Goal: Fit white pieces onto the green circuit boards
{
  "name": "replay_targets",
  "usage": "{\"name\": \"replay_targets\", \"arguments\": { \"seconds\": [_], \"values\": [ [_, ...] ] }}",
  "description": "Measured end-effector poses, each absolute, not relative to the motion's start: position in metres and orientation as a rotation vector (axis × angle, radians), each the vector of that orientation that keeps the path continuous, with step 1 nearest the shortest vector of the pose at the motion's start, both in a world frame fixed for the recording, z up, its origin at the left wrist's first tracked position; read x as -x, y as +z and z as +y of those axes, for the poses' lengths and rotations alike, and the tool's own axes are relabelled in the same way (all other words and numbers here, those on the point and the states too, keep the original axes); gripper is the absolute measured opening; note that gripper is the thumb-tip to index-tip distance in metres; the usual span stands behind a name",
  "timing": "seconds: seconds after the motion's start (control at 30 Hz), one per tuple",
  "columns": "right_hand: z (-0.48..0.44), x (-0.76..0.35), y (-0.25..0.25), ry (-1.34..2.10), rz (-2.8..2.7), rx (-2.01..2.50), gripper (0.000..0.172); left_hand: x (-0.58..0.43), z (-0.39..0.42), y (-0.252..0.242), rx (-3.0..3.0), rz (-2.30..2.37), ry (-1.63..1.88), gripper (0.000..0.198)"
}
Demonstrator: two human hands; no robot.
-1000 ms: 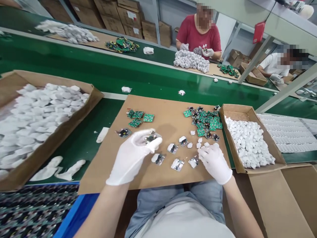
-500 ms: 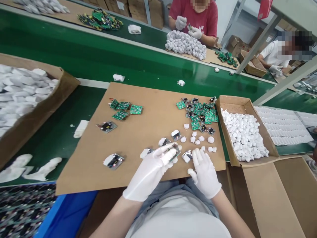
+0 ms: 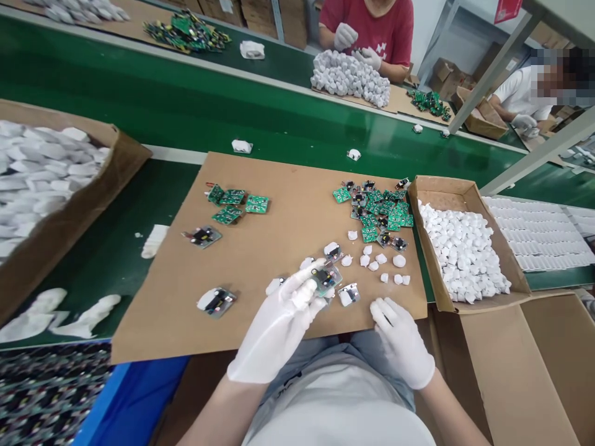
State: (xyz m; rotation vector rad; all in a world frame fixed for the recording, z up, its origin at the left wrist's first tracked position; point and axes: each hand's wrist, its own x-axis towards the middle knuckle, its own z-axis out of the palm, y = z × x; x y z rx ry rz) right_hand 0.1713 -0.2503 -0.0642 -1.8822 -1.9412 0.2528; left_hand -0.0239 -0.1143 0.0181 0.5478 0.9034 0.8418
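My left hand (image 3: 279, 328), in a white glove, is shut on a small circuit board (image 3: 326, 279), gripped between thumb and fingers above the cardboard sheet (image 3: 269, 248). Dark components show on the board's upper face. To the right, near the sheet's front edge, my gloved right hand (image 3: 402, 341) is open, its fingers loosely bent and no object visible in them. Between the hands lies a board with a white piece (image 3: 349, 295) on it. Several loose white pieces (image 3: 373, 266) are scattered beyond my right hand, below a heap of green circuit boards (image 3: 385, 210).
A carton of white pieces (image 3: 460, 254) stands at right, another box of larger white pieces (image 3: 46, 161) at left. Behind the sheet runs a green conveyor (image 3: 186, 111) carrying capped boards (image 3: 242, 146). A blue bin (image 3: 125, 396) sits lower left. Two people work across the line.
My right hand has moved right and towards me, away from the board beside it, its fingers now more bent. My left hand has tilted its board into clearer view. Capped boards on the conveyor shifted right.
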Motion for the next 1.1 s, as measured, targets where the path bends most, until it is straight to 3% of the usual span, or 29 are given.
{"name": "replay_targets", "arguments": {
  "seconds": [0.17, 0.23, 0.33, 0.43, 0.5, 0.73, 0.93, 1.1],
  "values": [
    [-0.256, -0.182, -0.061, 0.289, -1.611, 1.848, 0.032, 0.02, -0.113, 0.019, -0.478, 0.797, 0.851, 0.029],
    [-0.25, -0.18, -0.052, 0.342, -1.496, 1.848, 0.037, 0.021, -0.113, 0.018, -0.468, 0.803, 0.829, 0.031],
    [-0.24, -0.174, -0.033, 0.652, -1.251, 1.769, 0.047, 0.025, -0.115, 0.014, -0.451, 0.84, 0.838, 0.032],
    [-0.235, -0.17, -0.019, 0.932, -1.0, 1.632, 0.036, 0.027, -0.118, 0.011, -0.43, 0.853, 0.846, 0.031],
    [-0.233, -0.167, -0.015, 0.959, -0.972, 1.601, 0.029, 0.029, -0.12, 0.01, -0.413, 0.856, 0.841, 0.029],
    [-0.233, -0.159, -0.008, 0.977, -0.93, 1.589, 0.028, 0.031, -0.127, 0.011, -0.395, 0.685, 0.837, 0.013],
    [-0.23, -0.155, 0.0, 1.002, -0.939, 1.547, 0.03, 0.02, -0.133, 0.018, -0.399, 0.62, 0.794, 0.041],
    [-0.226, -0.153, 0.01, 0.91, -1.036, 1.513, 0.022, 0.017, -0.138, 0.021, -0.427, 0.534, 0.748, 0.039]
  ]
}}
